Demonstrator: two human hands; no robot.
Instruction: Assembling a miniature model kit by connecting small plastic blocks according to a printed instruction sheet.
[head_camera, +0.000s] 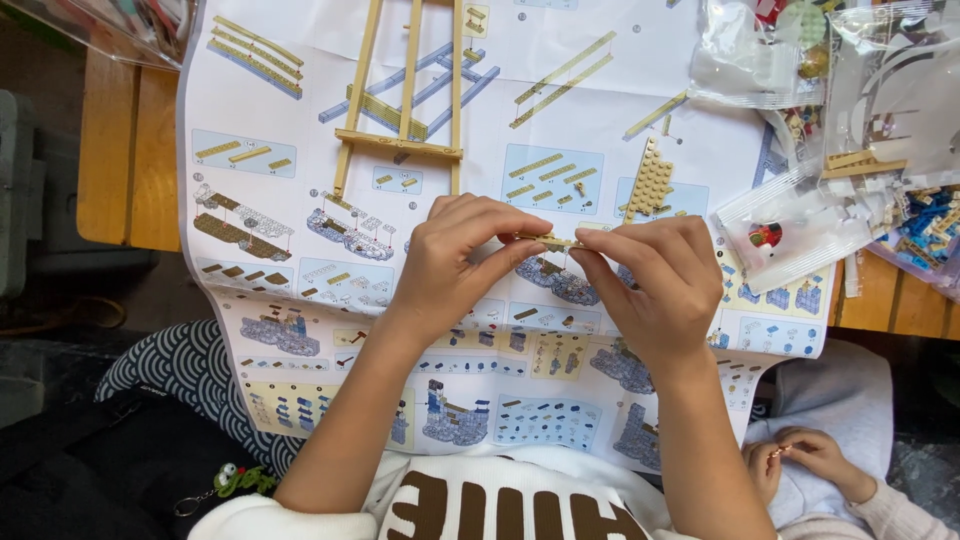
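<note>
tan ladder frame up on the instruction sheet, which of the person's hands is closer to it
Left. The left hand sits just below the tan ladder frame, almost under its lower end. The right hand is farther off, below and to its right. Both pinch a small tan strip.

tan ladder frame (405, 90), tan plate (650, 180), clear bags (800, 225), wooden table (125, 150)

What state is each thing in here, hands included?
Left hand: fingers pinching the tan strip.
Right hand: fingers pinching the strip's other end.
Tan strip: held above the sheet.
Instruction sheet: unfolded, overhanging the table edge.
Tan frame: assembled, lying flat.
Parts bags: open, cannot tell how full.
</note>
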